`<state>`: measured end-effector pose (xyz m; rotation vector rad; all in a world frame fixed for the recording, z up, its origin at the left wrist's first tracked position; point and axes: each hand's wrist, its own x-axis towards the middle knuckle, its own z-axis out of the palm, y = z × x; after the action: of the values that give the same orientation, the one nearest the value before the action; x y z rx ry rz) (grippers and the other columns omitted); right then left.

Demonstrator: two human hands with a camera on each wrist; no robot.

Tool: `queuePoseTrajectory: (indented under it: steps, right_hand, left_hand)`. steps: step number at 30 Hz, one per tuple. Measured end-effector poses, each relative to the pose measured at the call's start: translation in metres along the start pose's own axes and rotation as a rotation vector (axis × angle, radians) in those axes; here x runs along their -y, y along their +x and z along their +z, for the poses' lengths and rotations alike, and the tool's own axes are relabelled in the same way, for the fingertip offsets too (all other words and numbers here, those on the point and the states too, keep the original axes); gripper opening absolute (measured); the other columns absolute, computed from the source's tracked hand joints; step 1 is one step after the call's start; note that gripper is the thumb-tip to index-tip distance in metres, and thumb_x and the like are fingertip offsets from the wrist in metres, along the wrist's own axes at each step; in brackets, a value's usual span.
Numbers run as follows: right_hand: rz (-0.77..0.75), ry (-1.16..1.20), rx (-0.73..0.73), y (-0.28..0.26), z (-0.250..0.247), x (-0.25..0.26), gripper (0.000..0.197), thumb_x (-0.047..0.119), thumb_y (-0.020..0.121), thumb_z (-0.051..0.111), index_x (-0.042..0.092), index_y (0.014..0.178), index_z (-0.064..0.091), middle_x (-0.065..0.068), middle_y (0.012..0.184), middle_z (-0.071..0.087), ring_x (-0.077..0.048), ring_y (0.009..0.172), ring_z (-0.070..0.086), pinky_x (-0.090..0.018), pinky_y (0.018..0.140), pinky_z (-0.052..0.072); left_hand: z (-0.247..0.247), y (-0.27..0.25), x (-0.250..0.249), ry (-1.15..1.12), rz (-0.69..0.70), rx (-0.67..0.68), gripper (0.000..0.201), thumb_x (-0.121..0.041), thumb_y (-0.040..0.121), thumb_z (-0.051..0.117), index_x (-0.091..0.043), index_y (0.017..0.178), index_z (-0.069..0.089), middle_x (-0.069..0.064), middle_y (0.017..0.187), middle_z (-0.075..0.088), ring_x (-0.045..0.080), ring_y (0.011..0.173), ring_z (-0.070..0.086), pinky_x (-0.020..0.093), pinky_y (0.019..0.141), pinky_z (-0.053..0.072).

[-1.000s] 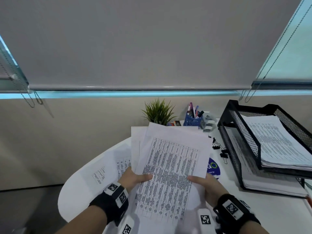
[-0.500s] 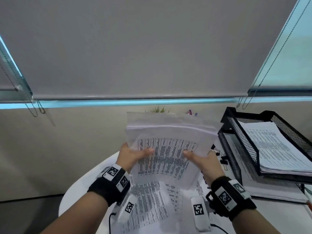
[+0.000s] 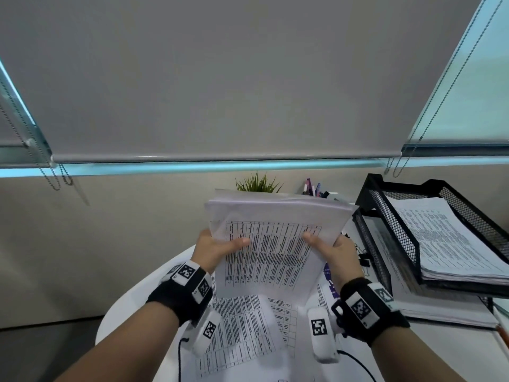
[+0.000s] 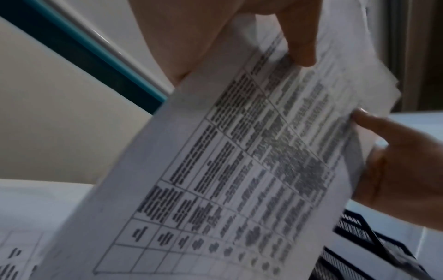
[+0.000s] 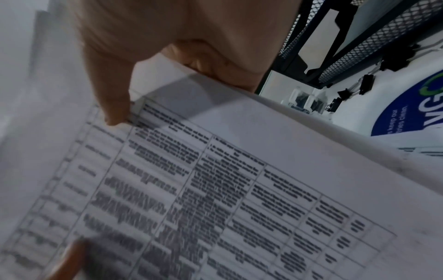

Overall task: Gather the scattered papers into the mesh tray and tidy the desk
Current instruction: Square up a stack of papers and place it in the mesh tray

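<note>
Sheaf of papers [image 3: 271, 244] at frame centre, raised off the white desk [image 3: 132, 307], top edge curling forward. Left hand [image 3: 213, 250] gripping its left edge, thumb across the printed table; right hand [image 3: 334, 252] gripping the right edge likewise. More sheets [image 3: 242, 329] flat on desk below. Black mesh tray [image 3: 396, 230] at right, stacked with paper. Binder clips [image 5: 366, 83] beside tray.
</note>
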<state>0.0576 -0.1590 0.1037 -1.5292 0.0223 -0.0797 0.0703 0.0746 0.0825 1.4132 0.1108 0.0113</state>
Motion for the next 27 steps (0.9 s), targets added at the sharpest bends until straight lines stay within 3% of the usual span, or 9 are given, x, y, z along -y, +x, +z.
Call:
queuePoseTrajectory:
  steps: [3, 5, 9, 11, 13, 15, 18, 23, 27]
  right_hand:
    - [-0.011, -0.010, -0.043, 0.001, 0.006, 0.001, 0.027, 0.024, 0.077, 0.072, 0.016, 0.103, 0.067, -0.003, 0.096, 0.074, -0.018, 0.094, 0.068, -0.038, 0.088, 0.052]
    - [-0.026, -0.016, -0.080, -0.002, 0.009, 0.005, 0.021, 0.030, 0.079, 0.070, 0.017, 0.096, 0.068, -0.003, 0.090, 0.073, -0.020, 0.091, 0.067, -0.039, 0.086, 0.053]
    - [-0.105, -0.025, -0.140, -0.013, 0.006, 0.023, 0.023, 0.019, 0.087, 0.063, 0.021, 0.066, 0.055, 0.016, 0.051, 0.061, 0.008, 0.052, 0.056, -0.005, 0.056, 0.042]
    - [-0.139, 0.014, -0.177, -0.015, 0.002, 0.033, 0.030, 0.017, 0.088, 0.061, 0.024, 0.062, 0.047, 0.014, 0.048, 0.056, 0.011, 0.046, 0.051, -0.002, 0.051, 0.038]
    - [-0.149, 0.102, -0.179, -0.008, -0.004, 0.037, 0.020, 0.039, 0.080, 0.068, 0.021, 0.074, 0.063, 0.009, 0.076, 0.069, 0.005, 0.079, 0.065, -0.015, 0.078, 0.049]
    - [-0.187, 0.117, -0.196, -0.003, -0.005, 0.040, 0.056, 0.063, 0.069, 0.068, 0.010, 0.085, 0.071, -0.009, 0.102, 0.067, -0.025, 0.105, 0.062, -0.041, 0.097, 0.045]
    - [-0.188, 0.119, -0.249, -0.004, -0.004, 0.052, 0.095, 0.071, 0.062, 0.068, -0.019, 0.090, 0.051, -0.019, 0.080, 0.053, -0.028, 0.075, 0.052, -0.038, 0.079, 0.044]
    - [-0.248, 0.136, -0.261, 0.001, -0.011, 0.049, 0.049, 0.038, 0.082, 0.064, -0.011, 0.084, 0.061, -0.015, 0.077, 0.058, -0.022, 0.070, 0.054, -0.034, 0.070, 0.042]
    - [-0.329, -0.009, -0.199, -0.001, -0.013, 0.048, 0.044, 0.051, 0.069, 0.065, 0.009, 0.081, 0.067, -0.010, 0.085, 0.065, -0.019, 0.077, 0.058, -0.032, 0.074, 0.042]
  left_hand:
    - [0.015, -0.001, 0.003, -0.005, 0.006, -0.071, 0.056, -0.022, 0.053, 0.089, -0.014, 0.098, 0.058, 0.007, 0.095, 0.068, 0.026, 0.092, 0.066, 0.040, 0.080, 0.055]
    - [0.023, -0.005, 0.003, -0.005, 0.035, -0.101, 0.043, -0.017, 0.058, 0.086, -0.016, 0.091, 0.059, 0.008, 0.091, 0.068, 0.027, 0.090, 0.066, 0.038, 0.078, 0.055]
    - [0.020, -0.011, 0.003, 0.008, 0.073, -0.106, 0.027, -0.012, 0.063, 0.082, -0.018, 0.082, 0.063, 0.000, 0.076, 0.071, 0.020, 0.076, 0.068, 0.030, 0.068, 0.055]
    - [0.017, -0.010, 0.005, 0.039, 0.078, -0.063, 0.023, -0.014, 0.063, 0.081, -0.019, 0.082, 0.068, -0.001, 0.075, 0.074, 0.015, 0.073, 0.070, 0.029, 0.065, 0.056]
    - [0.017, -0.008, 0.007, 0.036, 0.061, -0.060, 0.021, -0.012, 0.065, 0.080, -0.017, 0.082, 0.069, -0.003, 0.073, 0.074, 0.011, 0.067, 0.070, 0.024, 0.060, 0.054]
    - [0.020, -0.008, 0.008, 0.030, 0.049, -0.079, 0.023, -0.013, 0.064, 0.082, -0.012, 0.083, 0.067, -0.002, 0.070, 0.073, 0.012, 0.065, 0.068, 0.023, 0.057, 0.052]
    - [0.024, -0.013, 0.009, 0.025, 0.064, -0.061, 0.018, -0.007, 0.068, 0.079, -0.013, 0.079, 0.066, -0.007, 0.065, 0.072, 0.007, 0.060, 0.068, 0.019, 0.054, 0.052]
    - [0.022, -0.022, 0.009, -0.015, 0.082, 0.014, 0.027, -0.004, 0.065, 0.079, -0.015, 0.085, 0.065, -0.008, 0.073, 0.074, 0.005, 0.067, 0.070, 0.018, 0.056, 0.054]
    - [0.019, -0.021, 0.016, 0.019, 0.026, 0.055, 0.047, -0.014, 0.046, 0.090, -0.016, 0.087, 0.067, -0.002, 0.081, 0.075, 0.018, 0.081, 0.071, 0.032, 0.074, 0.057]
